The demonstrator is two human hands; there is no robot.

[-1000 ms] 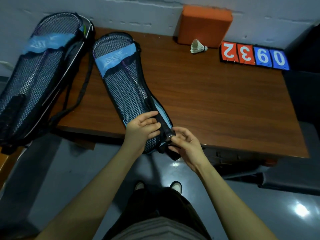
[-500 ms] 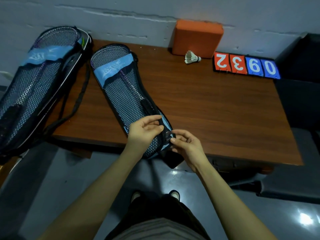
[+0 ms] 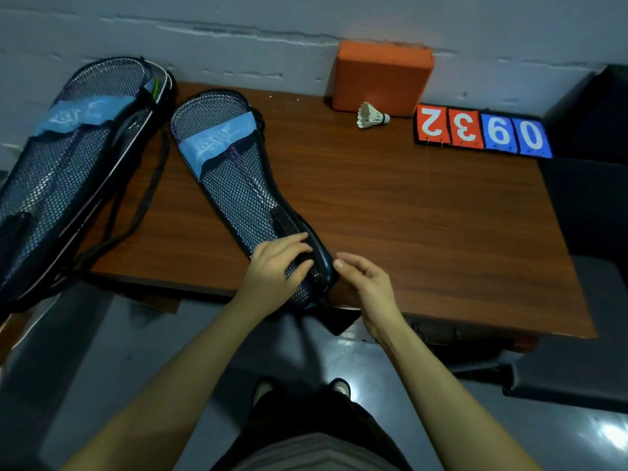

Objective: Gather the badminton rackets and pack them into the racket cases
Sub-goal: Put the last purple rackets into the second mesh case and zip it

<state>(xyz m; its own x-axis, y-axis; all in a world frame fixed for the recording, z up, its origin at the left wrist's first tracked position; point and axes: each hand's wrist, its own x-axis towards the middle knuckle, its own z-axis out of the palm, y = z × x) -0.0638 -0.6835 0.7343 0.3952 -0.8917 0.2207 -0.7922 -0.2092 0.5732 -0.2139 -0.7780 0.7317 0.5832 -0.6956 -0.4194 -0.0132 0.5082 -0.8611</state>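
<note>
Head view looks down on a brown wooden table [image 3: 390, 205] set against a pale wall. At the far edge an orange block [image 3: 383, 78] leans by the wall, with a white shuttlecock [image 3: 371, 116] lying just in front of it. To the right of these sits a row of 4 number cards [image 3: 482, 132], 2 red and 2 blue, reading 2, 3, 9, 0 upside down from here. At the far left a larger mesh racket case [image 3: 64, 171] hangs over the table's left edge, with racket frames showing at its far end and a black strap [image 3: 149, 195] trailing from it across the wood. The task's mesh racket case [image 3: 238, 185] lies diagonally on the table, its wide end far and left, its narrow end at the near edge; a racket can be seen through the mesh, with a blue band across the head. The left hand [image 3: 275, 270] rests on the narrow end of this case, fingers lying flat over the mesh and the black grip beneath. The right hand [image 3: 365, 283] is just right of the case's edge, fingers loosely curled and apart, holding nothing; whether a fingertip touches the black edging cannot be told. Below, dark trousers and 2 shoes stand on a glossy grey floor.
</note>
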